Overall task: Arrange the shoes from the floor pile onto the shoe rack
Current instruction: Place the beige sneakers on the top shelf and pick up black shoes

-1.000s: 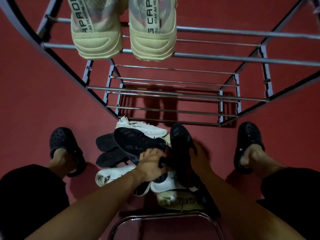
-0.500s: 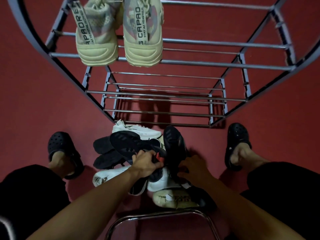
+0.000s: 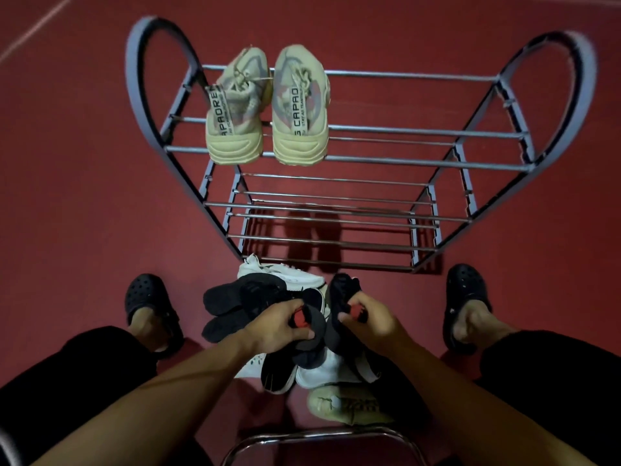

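Note:
A grey metal shoe rack (image 3: 403, 159) stands ahead, with a pair of beige sneakers (image 3: 265, 105) on the left of its top shelf. On the floor before it lies a pile of shoes (image 3: 285, 361): black, white and one beige. My left hand (image 3: 282, 326) grips the heel of a black shoe (image 3: 258, 290) with a red tab. My right hand (image 3: 366, 319) grips a second black shoe (image 3: 341, 290) by its red-tabbed heel. Both shoes are held just above the pile.
My feet in black clogs (image 3: 148, 304) (image 3: 465, 297) stand on the red floor either side of the pile. A chrome tube frame (image 3: 322, 435) curves at the bottom edge. The rack's lower shelves (image 3: 329, 223) hold nothing, and the top shelf's right part is bare.
The view has tilted up and back, showing the whole rack. My right hand has taken hold of the second black shoe's heel; both shoes are lifted slightly off the pile.

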Demonstrator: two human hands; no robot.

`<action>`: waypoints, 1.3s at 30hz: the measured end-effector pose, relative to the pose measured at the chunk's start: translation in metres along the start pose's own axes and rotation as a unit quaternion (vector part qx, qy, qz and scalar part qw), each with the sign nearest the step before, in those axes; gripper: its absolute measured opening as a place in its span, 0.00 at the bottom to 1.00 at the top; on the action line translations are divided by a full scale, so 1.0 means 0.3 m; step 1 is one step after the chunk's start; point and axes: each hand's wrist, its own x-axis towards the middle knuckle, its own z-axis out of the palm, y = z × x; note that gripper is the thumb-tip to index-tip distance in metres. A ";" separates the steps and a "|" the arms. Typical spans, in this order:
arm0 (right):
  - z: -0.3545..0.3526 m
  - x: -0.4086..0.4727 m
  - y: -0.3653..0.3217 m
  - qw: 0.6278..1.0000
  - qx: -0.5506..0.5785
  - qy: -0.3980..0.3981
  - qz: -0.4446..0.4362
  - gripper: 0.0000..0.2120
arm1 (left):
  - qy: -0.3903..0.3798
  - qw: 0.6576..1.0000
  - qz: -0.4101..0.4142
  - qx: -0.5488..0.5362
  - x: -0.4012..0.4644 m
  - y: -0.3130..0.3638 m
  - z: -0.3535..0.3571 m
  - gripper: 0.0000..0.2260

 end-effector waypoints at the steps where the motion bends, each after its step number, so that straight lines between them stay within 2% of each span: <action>1: -0.007 0.003 -0.025 1.000 0.029 0.003 0.002 0.12 | -0.013 1.000 0.014 0.010 -0.011 0.020 -0.017 0.10; 4: -0.017 -0.004 -0.096 0.993 0.115 0.010 0.021 0.16 | -0.064 0.997 0.038 0.034 -0.033 0.078 -0.061 0.11; 8: -0.052 -0.042 -0.178 0.986 0.167 -0.011 0.017 0.23 | -0.094 0.994 0.037 0.042 -0.059 0.175 -0.103 0.14; 11: -0.080 -0.060 -0.210 0.975 0.203 -0.013 0.088 0.21 | -0.079 0.995 0.021 0.054 -0.080 0.216 -0.130 0.16; 13: -0.106 -0.070 -0.241 0.973 0.202 -0.032 0.103 0.23 | -0.073 0.994 0.018 0.079 -0.097 0.240 -0.148 0.22; 14: -0.126 -0.076 -0.266 0.974 0.198 -0.050 0.101 0.25 | -0.068 0.992 0.024 0.102 -0.105 0.254 -0.158 0.21; 16: -0.166 -0.078 -0.317 0.974 0.182 -0.090 0.098 0.29 | -0.055 0.985 0.049 0.155 -0.124 0.300 -0.177 0.07; 17: -0.183 -0.074 -0.339 0.974 0.174 -0.104 0.100 0.30 | -0.047 0.982 0.058 0.176 -0.129 0.322 -0.187 0.04; 21: -0.250 -0.075 -0.427 0.982 0.132 -0.102 0.090 0.36 | -0.025 0.967 0.084 0.240 -0.160 0.411 -0.230 0.10; 27: -0.331 -0.111 -0.548 0.977 0.151 -0.109 0.101 0.39 | 0.003 0.951 0.126 0.283 -0.238 0.535 -0.292 0.12; 31: -0.376 -0.136 -0.617 0.969 0.182 -0.127 0.108 0.40 | 0.031 0.950 0.120 0.286 -0.297 0.602 -0.338 0.17; 35: -0.406 -0.169 -0.709 0.969 0.204 -0.091 0.108 0.39 | 0.051 0.952 0.100 0.284 -0.356 0.662 -0.367 0.20; 39: -0.404 -0.152 -0.750 0.962 0.209 -0.121 0.129 0.45 | 0.060 0.949 0.093 0.295 -0.407 0.702 -0.391 0.20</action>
